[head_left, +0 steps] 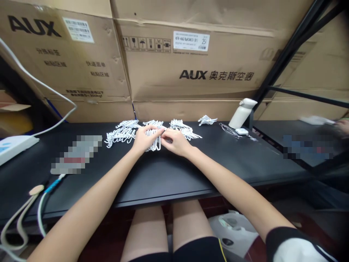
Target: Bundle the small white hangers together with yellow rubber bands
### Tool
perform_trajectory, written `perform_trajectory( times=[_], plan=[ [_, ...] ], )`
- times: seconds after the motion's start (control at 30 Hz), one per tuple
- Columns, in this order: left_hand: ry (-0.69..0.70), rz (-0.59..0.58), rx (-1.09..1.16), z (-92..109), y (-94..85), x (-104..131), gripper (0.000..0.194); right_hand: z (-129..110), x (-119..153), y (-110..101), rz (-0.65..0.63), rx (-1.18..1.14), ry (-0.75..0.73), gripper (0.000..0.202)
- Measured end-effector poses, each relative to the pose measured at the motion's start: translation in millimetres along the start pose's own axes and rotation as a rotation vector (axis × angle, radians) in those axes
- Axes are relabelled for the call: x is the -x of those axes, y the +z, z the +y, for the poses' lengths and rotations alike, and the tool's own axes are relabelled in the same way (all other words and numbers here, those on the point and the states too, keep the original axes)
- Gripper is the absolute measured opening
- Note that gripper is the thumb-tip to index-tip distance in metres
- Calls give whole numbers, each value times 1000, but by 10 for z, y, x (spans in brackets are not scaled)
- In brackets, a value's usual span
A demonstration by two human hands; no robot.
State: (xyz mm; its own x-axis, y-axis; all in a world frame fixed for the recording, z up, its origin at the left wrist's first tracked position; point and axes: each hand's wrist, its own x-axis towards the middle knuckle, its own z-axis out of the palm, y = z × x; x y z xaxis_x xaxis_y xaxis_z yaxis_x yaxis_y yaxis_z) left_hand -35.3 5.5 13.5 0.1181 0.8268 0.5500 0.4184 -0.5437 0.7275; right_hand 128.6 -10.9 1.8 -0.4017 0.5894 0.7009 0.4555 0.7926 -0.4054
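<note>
Several bundles of small white wire hooks lie along the back of the black table (163, 182). One bundle (120, 136) is on the left, another (192, 133) right of my hands, and a smaller one (207, 120) farther right. Between my hands is a bundle of white hooks (154, 142). My left hand (145, 138) is closed on its upper left side, thumb across it. My right hand (176, 141) is closed at its right edge, fingers curled and thumb close to the left thumb. What the right fingertips pinch is too small to make out.
Cardboard boxes (163, 83) stand behind the table. A white bottle (241, 113), a small white case (241, 131) and a cable are at the back right. On the left lie a blurred phone-like object (76, 154), cables and a white power strip (16, 147). Black metal frame bars rise on the right.
</note>
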Motion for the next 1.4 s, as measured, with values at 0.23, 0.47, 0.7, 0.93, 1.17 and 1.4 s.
perform_trajectory(
  times=[0.23,0.47,0.7,0.93,1.17,1.4],
  plan=[
    [-29,12,-16,-48,7,-13,26,-23,23,-21,-100,62,16,14],
    [-44,7,3,-77,24,-9,24,-122,6,-121,-216,106,35,20],
    [-44,17,-15,-38,27,6,29,-128,2,-110,-218,128,46,20],
    [-36,47,1,-45,22,-5,27,-130,2,-120,-224,105,13,19],
    [-68,74,-23,-52,14,-4,30,-131,4,-137,-260,124,6,16],
    [-76,48,-34,-36,16,3,31,-82,10,-99,-246,85,4,18]
  ],
)
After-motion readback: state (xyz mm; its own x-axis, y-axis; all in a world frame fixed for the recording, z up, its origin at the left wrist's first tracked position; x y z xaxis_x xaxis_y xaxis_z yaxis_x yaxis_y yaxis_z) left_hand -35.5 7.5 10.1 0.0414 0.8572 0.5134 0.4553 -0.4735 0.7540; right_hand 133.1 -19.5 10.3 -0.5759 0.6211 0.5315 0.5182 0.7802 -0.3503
